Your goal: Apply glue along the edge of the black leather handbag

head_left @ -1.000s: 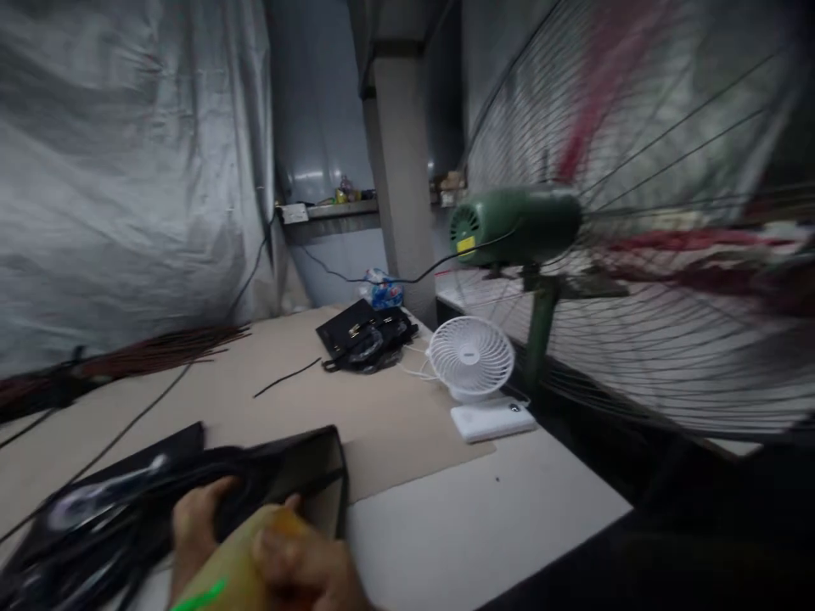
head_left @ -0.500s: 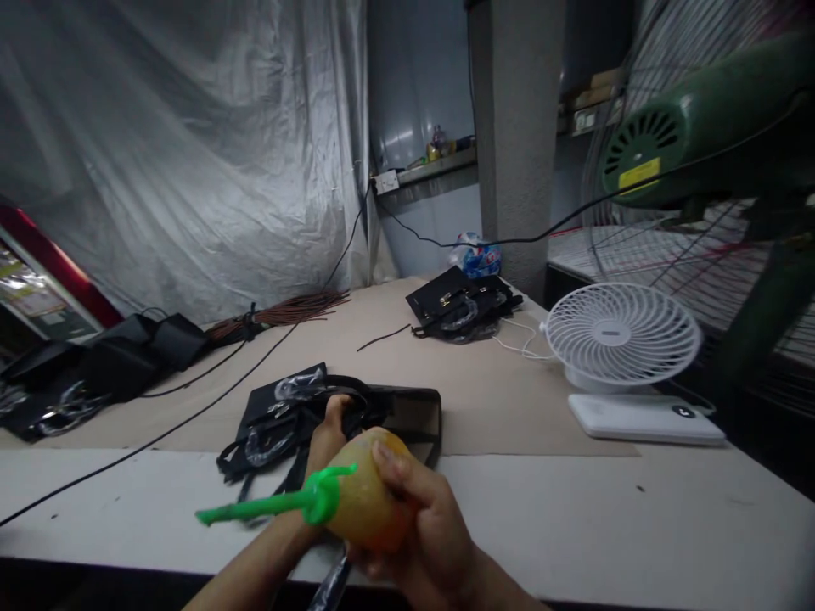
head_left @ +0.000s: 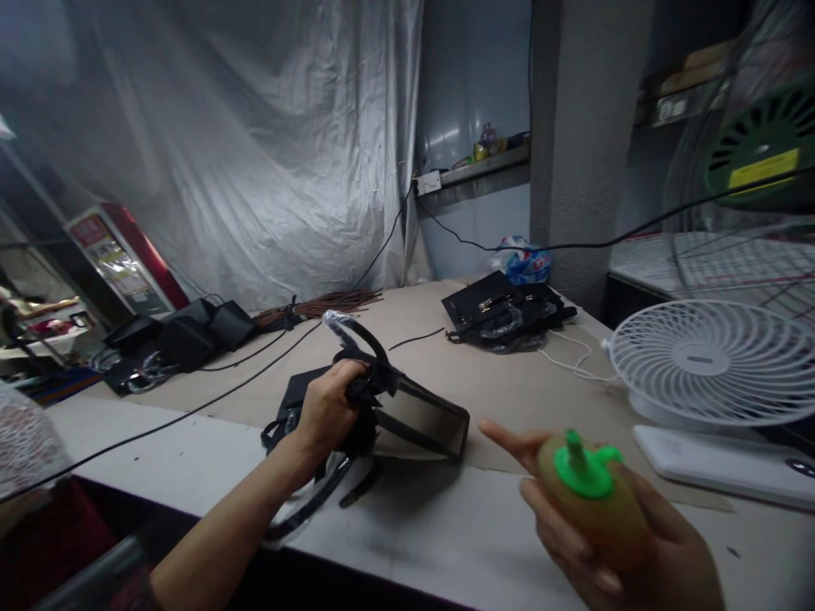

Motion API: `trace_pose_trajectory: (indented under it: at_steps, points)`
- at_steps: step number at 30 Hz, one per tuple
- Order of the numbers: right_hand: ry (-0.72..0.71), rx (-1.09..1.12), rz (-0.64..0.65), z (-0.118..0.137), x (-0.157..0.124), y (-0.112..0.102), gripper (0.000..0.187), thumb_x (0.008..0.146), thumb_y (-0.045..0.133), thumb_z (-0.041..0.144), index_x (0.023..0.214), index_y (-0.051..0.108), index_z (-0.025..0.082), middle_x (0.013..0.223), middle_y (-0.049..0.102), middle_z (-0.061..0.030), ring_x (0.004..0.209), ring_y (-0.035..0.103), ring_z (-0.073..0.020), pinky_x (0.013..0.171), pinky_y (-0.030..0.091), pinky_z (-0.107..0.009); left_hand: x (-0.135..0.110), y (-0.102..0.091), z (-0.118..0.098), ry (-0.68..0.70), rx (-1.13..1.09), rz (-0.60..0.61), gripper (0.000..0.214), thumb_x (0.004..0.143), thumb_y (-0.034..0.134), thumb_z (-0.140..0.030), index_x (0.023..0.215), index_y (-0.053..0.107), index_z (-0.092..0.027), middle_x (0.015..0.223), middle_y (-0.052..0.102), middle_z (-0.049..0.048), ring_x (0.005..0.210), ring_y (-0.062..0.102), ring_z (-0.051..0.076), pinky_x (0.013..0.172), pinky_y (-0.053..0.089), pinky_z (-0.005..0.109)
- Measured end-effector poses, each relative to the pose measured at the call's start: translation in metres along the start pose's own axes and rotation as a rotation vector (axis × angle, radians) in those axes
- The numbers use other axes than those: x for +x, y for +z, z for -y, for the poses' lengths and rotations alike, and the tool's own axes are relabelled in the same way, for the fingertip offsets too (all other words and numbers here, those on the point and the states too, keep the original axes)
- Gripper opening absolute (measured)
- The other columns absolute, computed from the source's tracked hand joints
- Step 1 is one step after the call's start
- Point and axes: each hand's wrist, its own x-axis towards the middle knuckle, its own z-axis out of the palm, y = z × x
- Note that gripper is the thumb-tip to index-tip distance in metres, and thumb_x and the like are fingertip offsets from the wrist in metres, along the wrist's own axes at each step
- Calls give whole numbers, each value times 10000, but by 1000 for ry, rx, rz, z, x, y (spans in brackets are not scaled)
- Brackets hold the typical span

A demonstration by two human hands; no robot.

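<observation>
- One round yellow-orange squeeze bottle (head_left: 595, 518) with a green nozzle cap
- Two fans: small white plastic desk fan (head_left: 713, 365), large green-motored wire-cage fan (head_left: 761, 153)
- One flat white power bank (head_left: 719, 465)
- One open black leather handbag (head_left: 436, 423); more black bags (head_left: 503, 305) lie heaped, too tangled to count

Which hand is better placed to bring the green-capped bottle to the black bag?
Right, probably: the right hand holds the yellow bottle, green nozzle up, just right of the black bag. The left hand is occupied, gripping the bag by its handle.
</observation>
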Motion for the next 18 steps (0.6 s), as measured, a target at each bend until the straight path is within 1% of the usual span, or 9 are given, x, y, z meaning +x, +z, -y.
trace_pose_trajectory:
  at_steps: [1,3,4,6,8,11,13,15,18]
  points:
    - [-7,-10,-6,5,-2,-10,360,888,757,488,1117,797,214,1348,684,-221,506,437,-67,358,369,-148,4,-1,4,-18,32,27,268,796,564,-105,1018,655,-225,1060,738,78,1008,702,255,919,540,337]
    - [5,-41,42,10,-4,-30,431,889,724,510,1196,780,212,971,739,-191,471,394,-97,363,402,-186,13,-1,12,-51,108,75,280,771,593,-112,1025,633,-223,943,720,64,919,698,267,851,535,343]
    - [20,-57,69,11,-4,-39,476,894,702,524,1243,765,207,798,691,-148,449,366,-105,367,420,-207,18,0,16,-66,133,92,284,760,603,-112,1021,621,-221,911,705,59,894,692,271,828,528,344]
    - [40,-77,88,12,-4,-51,536,895,679,543,1300,741,197,647,582,-84,430,330,-112,384,456,-239,28,2,21,-91,134,107,311,744,614,-106,1035,603,-218,910,691,53,888,686,271,812,518,341]
    - [46,-81,68,14,-2,-54,543,878,692,533,1296,746,191,654,573,-82,429,315,-101,391,467,-240,38,5,23,-106,107,108,340,750,635,-111,1071,596,-214,937,693,52,903,687,268,821,516,340]
    - [49,-54,-11,16,1,-46,544,781,768,512,1202,786,168,623,549,-68,430,290,-72,366,428,-186,47,13,20,-103,76,112,439,744,744,-167,1155,595,-209,963,703,52,908,693,280,832,522,349]
    - [42,1,-149,18,3,-38,565,668,830,468,1139,798,158,605,526,-53,447,314,-78,342,400,-163,49,18,14,-66,60,148,516,732,813,-203,1202,598,-214,980,705,53,924,693,289,842,527,351]
    - [7,82,-327,21,4,-34,575,596,846,397,1117,791,161,610,511,-44,485,381,-111,328,403,-166,53,20,8,30,58,208,508,753,805,-187,1223,615,-220,1036,699,63,971,684,283,872,528,347]
    - [-74,130,-503,28,0,-42,517,642,797,346,1131,772,180,684,560,-69,532,460,-158,315,431,-199,69,10,-3,213,87,230,391,789,692,-107,1169,679,-196,1077,651,83,960,651,246,861,523,324]
